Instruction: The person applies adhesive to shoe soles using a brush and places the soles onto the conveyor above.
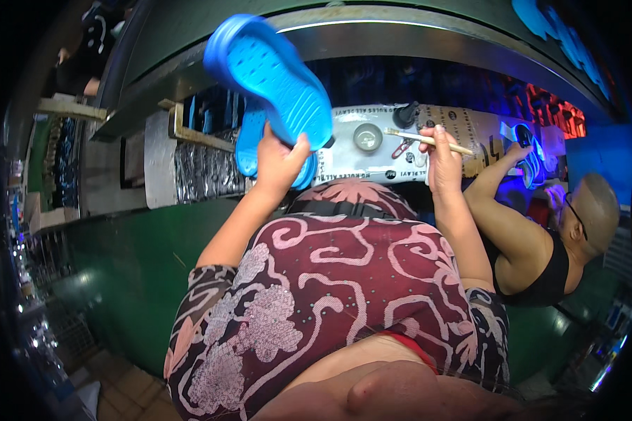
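Observation:
A bright blue foam clog (270, 81) is raised in my left hand (279, 161), gripped at its lower end with the thumb on top. It tilts up to the left, its holed toe over the metal edge beyond the bench. Beneath it more blue footwear (248, 137) shows, partly covered. My right hand (442, 158) pinches a thin wooden-handled brush (439, 142), its bristles pointing left toward a small round pot (367, 137). The brush tip is apart from the clog.
A long metal rail (393, 19) crosses the far side. On the bench lie a black object (405, 114) and small scissors-like red tool (402, 149). At right a co-worker (541, 238) holds another shoe (530, 158) under bluish light. Dark plastic-wrapped material (207, 175) lies left.

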